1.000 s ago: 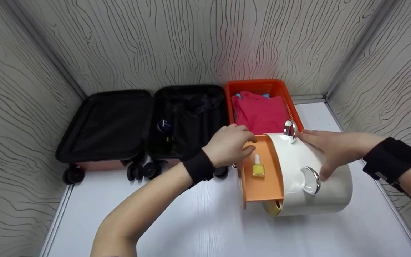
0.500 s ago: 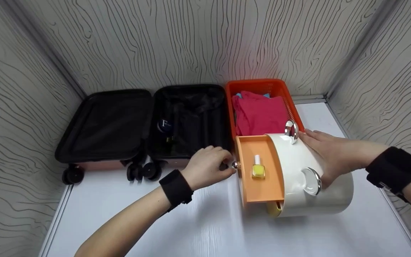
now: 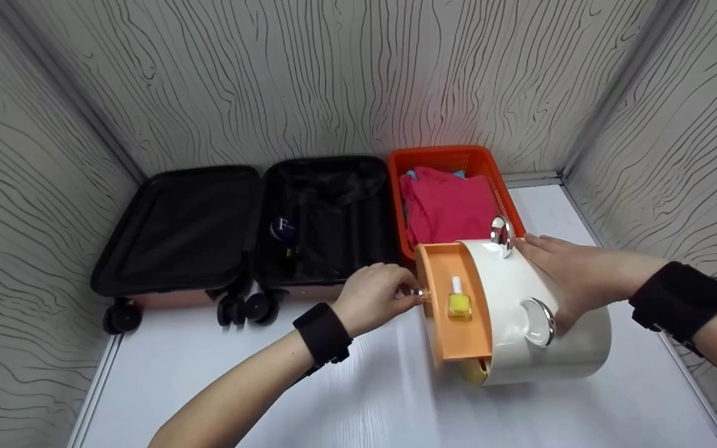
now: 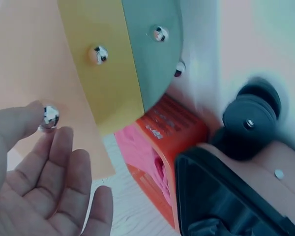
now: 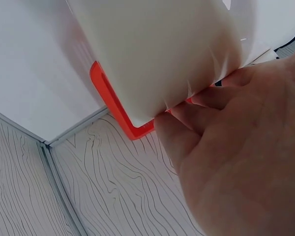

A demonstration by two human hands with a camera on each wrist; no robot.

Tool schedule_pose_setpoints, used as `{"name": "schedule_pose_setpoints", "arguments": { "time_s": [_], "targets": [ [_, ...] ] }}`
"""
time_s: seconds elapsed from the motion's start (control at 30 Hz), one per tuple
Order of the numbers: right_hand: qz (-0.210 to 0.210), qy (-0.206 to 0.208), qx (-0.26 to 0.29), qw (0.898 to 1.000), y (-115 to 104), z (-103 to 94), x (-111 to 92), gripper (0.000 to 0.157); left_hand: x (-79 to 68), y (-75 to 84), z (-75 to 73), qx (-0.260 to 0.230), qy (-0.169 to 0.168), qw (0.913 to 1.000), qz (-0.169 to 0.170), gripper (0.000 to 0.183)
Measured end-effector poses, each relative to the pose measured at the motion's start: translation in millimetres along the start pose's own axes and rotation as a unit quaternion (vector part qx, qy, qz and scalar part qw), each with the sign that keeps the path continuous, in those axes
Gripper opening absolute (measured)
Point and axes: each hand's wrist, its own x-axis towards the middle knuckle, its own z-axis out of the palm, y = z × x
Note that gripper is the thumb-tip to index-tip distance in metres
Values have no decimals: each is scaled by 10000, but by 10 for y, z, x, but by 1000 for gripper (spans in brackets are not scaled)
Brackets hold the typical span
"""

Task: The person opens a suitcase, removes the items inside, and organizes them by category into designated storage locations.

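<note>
Pinching the knob (image 4: 50, 118), the left hand (image 3: 374, 298) has the drawer (image 3: 463, 342) slightly further in than a moment ago; closing seems under way. Bottle (image 3: 459, 305) lies inside; right hand (image 3: 573, 277) rests, grasping nothing, on the white cabinet (image 3: 505, 298); basket (image 3: 442, 152) beyond.

One left hand (image 3: 376, 298), one right hand (image 3: 573, 280), two black wristbands (image 3: 323, 333) and one white drawer case (image 3: 511, 286) at four o'clock.
Three drawer fronts (image 4: 108, 83), three round knobs (image 4: 101, 53) and one yellow bottle (image 3: 459, 305) show toward four o'clock, one red basket (image 3: 439, 150) between two and three, one open suitcase (image 3: 178, 233) at nine.
</note>
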Motion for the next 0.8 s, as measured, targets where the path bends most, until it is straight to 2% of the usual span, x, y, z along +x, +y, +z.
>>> {"name": "schedule_pose_setpoints", "arguments": {
  "time_s": [0.2,0.47,0.63,0.8],
  "targets": [
    [12,-6,53,10000,-7,-3,0,141,151,151,117,-292,-90,9995,87,25],
    [-153,151,-36,9998,4,4,-9,138,336,287,274,-716,-213,9972,-45,20],
    [-220,206,6,9995,-1,-2,-16,138,380,331,335,-954,-213,9951,-173,18],
    [-256,213,-26,9994,1,-6,-26,138,365,301,369,-1197,-231,9924,-176,20]
  ]
}}
